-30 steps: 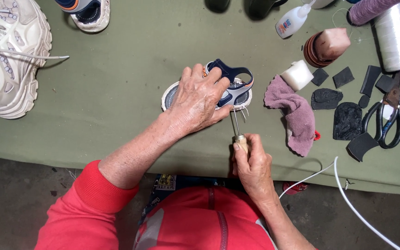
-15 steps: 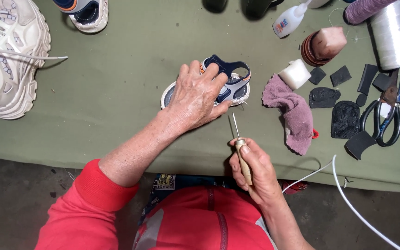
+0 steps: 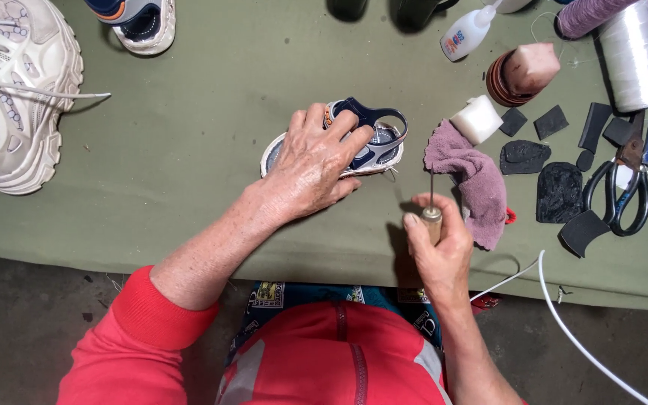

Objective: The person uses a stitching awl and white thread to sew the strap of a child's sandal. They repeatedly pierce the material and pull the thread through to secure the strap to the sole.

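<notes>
A small navy and white child's sandal (image 3: 373,135) lies on the olive-green cloth (image 3: 189,135) in the middle of the view. My left hand (image 3: 310,161) lies flat on it and presses it down, hiding most of its sole. My right hand (image 3: 438,244) grips the wooden handle of an awl (image 3: 432,206) just right of the sandal. The thin metal needle points away from me, its tip a short way clear of the sandal's heel end. Red sleeves cover my arms.
A pink rag (image 3: 474,176) lies right of the awl. Beyond it are black rubber scraps (image 3: 556,191), black-handled scissors (image 3: 628,195), a white thread spool (image 3: 631,60), a glue bottle (image 3: 468,31) and a white block (image 3: 478,118). A large white sneaker (image 3: 16,97) sits at the left, a second sandal (image 3: 136,19) at the top.
My right hand has drawn the awl back from the sandal's edge and turned it more upright. My left hand stays pressed on the sandal.
</notes>
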